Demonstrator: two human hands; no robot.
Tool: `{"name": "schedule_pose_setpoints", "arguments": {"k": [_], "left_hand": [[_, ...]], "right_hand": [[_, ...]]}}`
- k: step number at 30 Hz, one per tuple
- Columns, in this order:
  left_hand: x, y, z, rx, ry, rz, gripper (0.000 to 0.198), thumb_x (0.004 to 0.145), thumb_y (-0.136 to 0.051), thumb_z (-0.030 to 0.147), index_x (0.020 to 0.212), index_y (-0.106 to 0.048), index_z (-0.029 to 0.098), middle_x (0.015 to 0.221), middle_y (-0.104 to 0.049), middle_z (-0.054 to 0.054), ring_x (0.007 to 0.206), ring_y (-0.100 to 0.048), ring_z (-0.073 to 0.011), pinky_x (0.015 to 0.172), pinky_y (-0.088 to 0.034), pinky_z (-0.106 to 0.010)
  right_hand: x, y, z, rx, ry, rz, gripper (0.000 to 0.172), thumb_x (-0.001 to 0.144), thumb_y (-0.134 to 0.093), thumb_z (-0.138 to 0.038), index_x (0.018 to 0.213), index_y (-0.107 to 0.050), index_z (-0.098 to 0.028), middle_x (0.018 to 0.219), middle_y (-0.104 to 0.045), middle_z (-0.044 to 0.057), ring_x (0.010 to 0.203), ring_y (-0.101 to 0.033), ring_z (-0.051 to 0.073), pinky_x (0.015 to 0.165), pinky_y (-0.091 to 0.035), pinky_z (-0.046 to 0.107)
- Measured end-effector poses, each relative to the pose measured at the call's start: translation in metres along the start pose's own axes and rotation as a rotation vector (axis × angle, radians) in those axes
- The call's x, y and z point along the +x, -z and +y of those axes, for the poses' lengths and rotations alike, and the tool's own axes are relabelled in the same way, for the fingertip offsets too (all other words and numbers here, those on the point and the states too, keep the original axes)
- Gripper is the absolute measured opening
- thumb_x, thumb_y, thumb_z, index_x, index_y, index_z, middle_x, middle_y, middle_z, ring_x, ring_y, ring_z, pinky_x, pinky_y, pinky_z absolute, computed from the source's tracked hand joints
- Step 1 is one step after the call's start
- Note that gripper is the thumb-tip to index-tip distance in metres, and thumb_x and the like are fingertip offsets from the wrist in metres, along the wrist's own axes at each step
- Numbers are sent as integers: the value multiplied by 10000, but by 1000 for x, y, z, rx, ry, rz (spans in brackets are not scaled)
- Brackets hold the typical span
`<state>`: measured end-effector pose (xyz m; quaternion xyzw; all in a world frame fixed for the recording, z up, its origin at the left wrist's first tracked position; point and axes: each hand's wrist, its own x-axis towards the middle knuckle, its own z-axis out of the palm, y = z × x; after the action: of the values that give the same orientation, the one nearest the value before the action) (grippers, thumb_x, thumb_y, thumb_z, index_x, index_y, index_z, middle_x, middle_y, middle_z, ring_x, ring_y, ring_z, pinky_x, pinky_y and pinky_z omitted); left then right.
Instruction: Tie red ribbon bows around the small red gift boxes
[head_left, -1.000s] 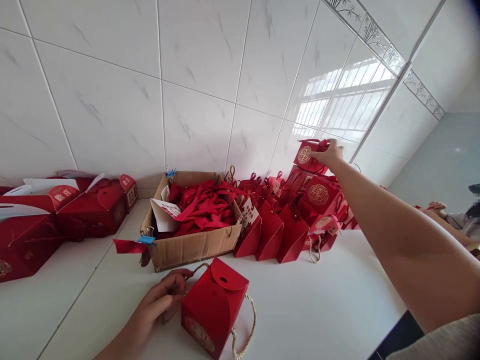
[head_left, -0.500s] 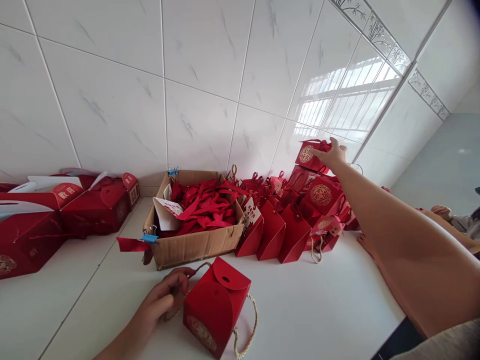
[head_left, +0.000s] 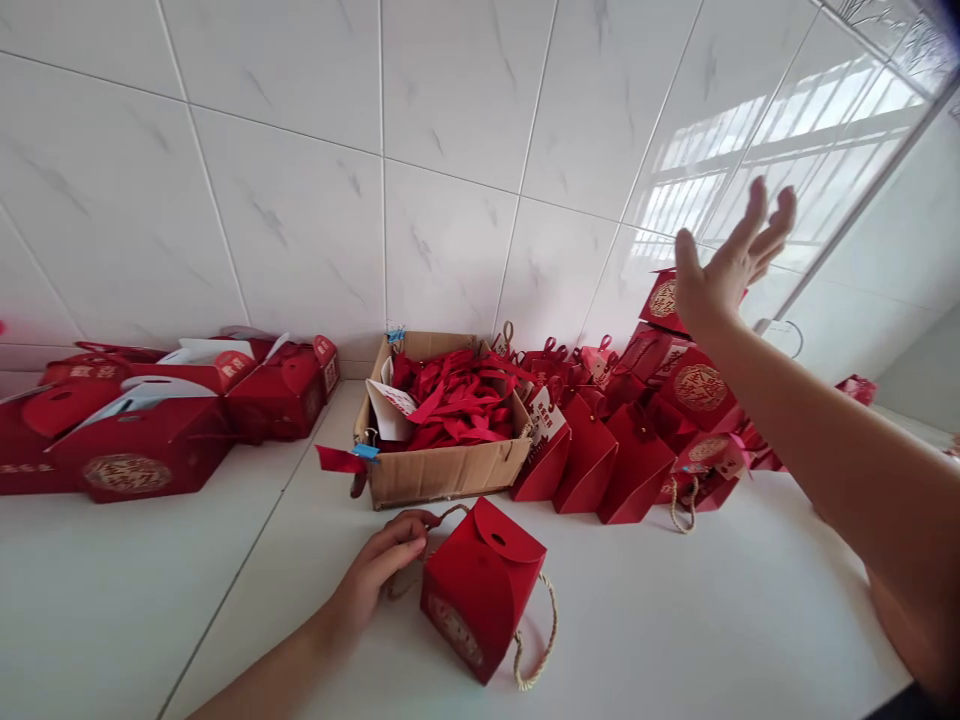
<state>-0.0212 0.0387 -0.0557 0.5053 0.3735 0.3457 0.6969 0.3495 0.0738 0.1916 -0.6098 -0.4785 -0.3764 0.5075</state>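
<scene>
A small red gift box (head_left: 480, 590) with rope handles stands on the white counter (head_left: 675, 620) in front of me. My left hand (head_left: 379, 565) rests against its left side, fingers curled on the left rope handle. My right hand (head_left: 731, 265) is raised in the air with fingers stretched out and nothing in it. Just behind that hand, a red box with a gold emblem (head_left: 664, 300) sits on top of a pile of red boxes (head_left: 675, 400) against the tiled wall.
A cardboard carton (head_left: 442, 470) full of red ribbons stands at the back centre. Red paper bags (head_left: 592, 460) line up right of it. Larger red boxes (head_left: 150, 440) lie at the left. White tiled wall (head_left: 375, 200) runs behind.
My right hand let go of the red box on top of the pile and lifted up, opening. The view shifted so things sit further right. My left hand stayed on the near box.
</scene>
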Motion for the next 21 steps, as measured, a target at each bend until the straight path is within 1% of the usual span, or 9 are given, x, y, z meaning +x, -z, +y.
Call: {"name": "schedule_pose_setpoints", "arguments": {"k": [2,4,5,6,8,9,11,15,21], "left_hand": [[-2,-3,1,-37,20,2,330,697,-643,488,694,-528,179,793,-599,-21,671,-551,-159,558,-369,-234],[-3,-5,3,-41,45,14,355,716,-639,522,784,-561,182,733,-571,1,624,-522,-138,538,-332,-219],[-4,-6,3,-24,45,18,359,718,-643,522,791,-563,180,718,-551,12,581,-485,-116,517,-301,-210],[-4,-7,3,7,25,14,356,718,-649,512,749,-550,172,725,-535,15,541,-436,-92,497,-268,-205],[-3,-6,2,81,-60,-8,399,698,-672,469,590,-452,154,781,-520,6,501,-339,-55,470,-213,-202],[-3,-5,1,110,-106,-18,440,682,-683,441,535,-384,153,820,-521,-5,501,-316,-48,463,-203,-203],[-2,-3,-2,131,-166,-29,473,643,-697,377,494,-303,161,890,-531,-30,526,-333,-53,463,-223,-204],[-3,-1,-4,138,-183,-41,419,593,-684,268,488,-291,166,894,-546,-49,532,-350,-60,464,-260,-207],[-7,-4,-2,149,-167,-55,447,646,-677,347,525,-285,167,909,-521,-33,493,-336,-34,457,-257,-217]], "right_hand": [[-19,-8,-32,145,85,-152,641,862,-506,-457,1410,-285,-208,1501,-183,153,1384,-197,288,1092,-242,487],[-47,-17,-65,330,133,-567,487,889,-441,-474,1310,-435,-230,1344,-453,124,1221,-443,266,988,-385,452],[-64,-21,-80,412,160,-858,452,899,-415,-488,1251,-500,-218,1239,-549,117,1114,-526,256,921,-435,427],[-82,-25,-94,437,195,-1009,406,882,-447,-506,1126,-600,-219,1076,-642,92,968,-598,238,830,-481,384],[-115,-30,-115,409,234,-1290,341,864,-485,-499,915,-672,-218,879,-689,68,811,-624,227,737,-481,358],[-129,-30,-121,399,241,-1346,322,856,-504,-481,843,-679,-211,819,-692,68,758,-625,227,701,-474,356],[-149,-26,-128,408,247,-1405,271,862,-510,-416,811,-680,-211,818,-700,65,742,-630,221,685,-465,342],[-165,-11,-123,488,194,-1301,239,890,-468,-350,978,-650,-223,988,-690,56,869,-624,207,744,-463,329],[-169,-5,-108,597,76,-1168,172,839,-543,-333,817,-664,-212,863,-684,34,736,-607,175,661,-469,307]]}}
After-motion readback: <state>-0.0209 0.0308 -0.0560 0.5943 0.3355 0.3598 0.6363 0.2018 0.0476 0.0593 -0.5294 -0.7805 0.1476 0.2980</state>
